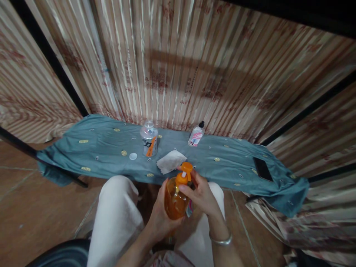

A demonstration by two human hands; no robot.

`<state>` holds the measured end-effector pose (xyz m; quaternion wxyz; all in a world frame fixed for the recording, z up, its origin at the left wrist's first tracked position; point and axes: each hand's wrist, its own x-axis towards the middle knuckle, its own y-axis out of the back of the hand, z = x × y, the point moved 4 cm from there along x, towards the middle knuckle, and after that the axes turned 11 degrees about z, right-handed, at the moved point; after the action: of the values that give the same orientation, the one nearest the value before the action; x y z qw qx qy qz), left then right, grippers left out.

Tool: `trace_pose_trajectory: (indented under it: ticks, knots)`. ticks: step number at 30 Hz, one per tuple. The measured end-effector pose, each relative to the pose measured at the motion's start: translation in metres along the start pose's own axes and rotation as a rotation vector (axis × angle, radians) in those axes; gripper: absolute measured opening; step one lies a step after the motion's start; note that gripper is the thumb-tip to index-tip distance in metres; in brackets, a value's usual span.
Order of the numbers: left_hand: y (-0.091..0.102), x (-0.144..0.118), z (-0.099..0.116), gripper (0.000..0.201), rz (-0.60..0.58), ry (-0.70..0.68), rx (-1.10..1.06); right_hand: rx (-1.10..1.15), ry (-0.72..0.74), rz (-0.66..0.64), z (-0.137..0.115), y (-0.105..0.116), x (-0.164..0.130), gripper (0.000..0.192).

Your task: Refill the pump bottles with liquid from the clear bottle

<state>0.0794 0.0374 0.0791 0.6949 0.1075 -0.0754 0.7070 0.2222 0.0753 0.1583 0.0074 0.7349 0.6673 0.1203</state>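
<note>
Head view — left hand [159, 212] cups bottle [171, 193] (amber liquid [176, 210] inside), right hand [203, 194] grips pump [182, 179].

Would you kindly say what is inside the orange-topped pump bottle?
The pump bottle appears to hold amber liquid; the left hand and right hand cover parts, hiding what lies behind.

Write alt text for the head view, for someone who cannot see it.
The left hand holds an amber bottle while the right hand grips its orange pump. Beyond, a teal sheet bears a clear bottle, a smaller black-capped bottle, a white disc, a white tissue or cloth and a phone.
</note>
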Motion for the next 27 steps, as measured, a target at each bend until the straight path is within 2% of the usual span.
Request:
trace_pose_trajectory:
  ticks: [3,5,7,11,13,16,19,22,27]
  knots:
    - [0.0,0.001,-0.005,0.103,0.057,-0.005,0.045,-0.125,-0.005,0.142,0.005,0.001,-0.001,0.06]
    - [0.0,0.001,-0.008,0.102,0.084,-0.007,0.048,-0.141,-0.021,0.167,0.008,0.0,-0.001,0.057]
    - [-0.001,0.001,-0.007,0.101,0.079,0.018,0.007,-0.075,-0.028,0.121,0.01,-0.002,-0.001,0.052]
    - [-0.001,0.003,0.004,0.103,0.066,0.086,-0.076,0.088,-0.041,-0.077,0.009,-0.005,0.0,0.045]
    - [0.0,0.005,0.01,0.099,0.077,0.079,-0.061,0.056,-0.04,-0.091,0.007,-0.005,0.001,0.046]
    - [0.002,0.006,0.008,0.092,0.096,0.043,-0.003,-0.097,-0.029,0.046,0.004,-0.004,0.003,0.052]
    - [0.006,0.004,-0.002,0.097,0.121,0.008,0.076,-0.172,-0.049,0.14,0.005,-0.006,0.003,0.051]
    - [0.008,0.001,-0.012,0.1,0.113,0.01,0.09,-0.079,-0.073,0.125,0.009,-0.009,0.003,0.046]
    - [0.01,-0.001,-0.021,0.103,0.114,0.035,0.049,0.189,-0.056,-0.014,0.011,-0.013,0.003,0.047]
